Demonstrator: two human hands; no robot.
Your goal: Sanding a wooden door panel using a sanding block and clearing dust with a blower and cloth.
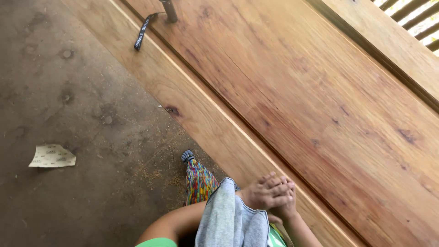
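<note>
Over at nine o'clock a torn scrap of sandpaper (52,156) lies flat on the dusty concrete floor (82,91), well apart from everything else, with sawdust scattered across the floor toward the middle. Up at eleven o'clock a black strap (143,31) dangles off the edge of the big wooden panel (292,91), just beside a dark metal post (169,10) standing on the wood at twelve. The panel itself runs diagonally from the top to the lower right, a long varnished slab with a raised border strip along its near edge and a few dark knots in the grain. At six o'clock a leg in bright patterned trousers (199,182) reaches down to a dark shoe (187,156) on the floor, and a grey cloth (231,217) hangs over the person's lap. Just right of that, the left hand (264,192) lies folded over the right hand (286,208), the two pressed together at the panel's near edge; the fingers are loosely curled, and I cannot tell whether either grip holds anything. At one o'clock, slatted rails (418,20) let daylight through.
</note>
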